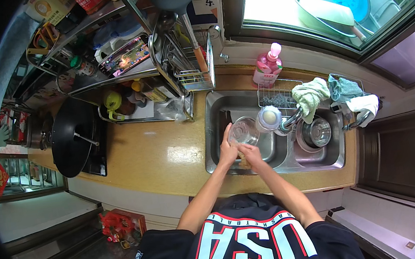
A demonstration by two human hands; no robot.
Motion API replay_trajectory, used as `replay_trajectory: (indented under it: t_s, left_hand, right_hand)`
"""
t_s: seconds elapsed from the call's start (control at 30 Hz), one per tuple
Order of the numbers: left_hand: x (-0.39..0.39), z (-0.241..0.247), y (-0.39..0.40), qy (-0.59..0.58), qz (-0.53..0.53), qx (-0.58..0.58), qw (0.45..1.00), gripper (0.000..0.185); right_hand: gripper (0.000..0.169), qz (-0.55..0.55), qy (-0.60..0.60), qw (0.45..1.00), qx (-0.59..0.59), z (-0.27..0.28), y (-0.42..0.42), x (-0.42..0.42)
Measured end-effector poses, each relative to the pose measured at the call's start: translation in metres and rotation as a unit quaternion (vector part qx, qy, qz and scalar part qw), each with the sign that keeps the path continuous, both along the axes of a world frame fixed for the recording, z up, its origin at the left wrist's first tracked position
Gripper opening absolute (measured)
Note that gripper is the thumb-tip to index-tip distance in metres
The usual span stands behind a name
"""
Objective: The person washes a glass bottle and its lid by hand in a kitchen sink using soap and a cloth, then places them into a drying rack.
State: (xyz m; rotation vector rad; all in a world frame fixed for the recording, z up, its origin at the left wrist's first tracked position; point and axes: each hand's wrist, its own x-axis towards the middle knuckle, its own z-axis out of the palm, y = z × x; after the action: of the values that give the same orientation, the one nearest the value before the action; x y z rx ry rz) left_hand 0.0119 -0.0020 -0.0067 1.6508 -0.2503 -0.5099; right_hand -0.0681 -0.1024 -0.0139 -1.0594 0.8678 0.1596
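Over the left basin of the steel sink (211, 109), my left hand (228, 150) holds a clear bowl (244, 129) by its left side, the bowl tilted. My right hand (250, 155) is at the bowl's near rim, its fingers closed on a tan, crumpled thing (244, 162) that hangs below it, perhaps a cloth or scrubber. A faucet with a round white filter head (269, 117) stands just right of the bowl. In the right basin sit nested metal bowls (317, 132).
A wire rack (265, 90) and a pink pump bottle (267, 68) stand behind the sink. Cloths (310, 97) hang by the faucet. Left are a metal shelf (119, 78) with a phone (127, 58), and a black wok (72, 138) on the stove.
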Motion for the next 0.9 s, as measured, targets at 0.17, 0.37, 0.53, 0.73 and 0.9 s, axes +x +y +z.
replay_trajectory:
  t_s: [0.17,0.37,0.53,0.73,0.9]
  left_hand:
    - [0.031,-0.002,0.037,-0.078,-0.157,0.086,0.981,0.068]
    - [0.046,0.05,0.007,-0.116,-0.277,0.314,0.901,0.044]
    - [0.034,0.015,0.018,-0.093,-0.017,0.302,0.949,0.03]
    - [-0.019,-0.036,-0.016,0.101,0.128,0.098,0.982,0.053]
    - [0.024,-0.013,0.031,0.058,-0.034,-0.037,0.997,0.076]
  right_hand:
    - [0.028,0.365,-0.112,0.781,-0.494,0.016,-0.077,0.006]
    - [0.015,0.527,-0.172,0.558,-0.617,0.059,-0.083,0.034]
    - [0.015,0.164,-0.157,0.797,-0.56,0.009,-0.065,0.014]
    - [0.026,-0.157,-0.012,0.984,-0.089,-0.038,0.012,0.005]
    - [0.026,0.201,-0.069,0.949,-0.234,-0.018,-0.038,-0.002]
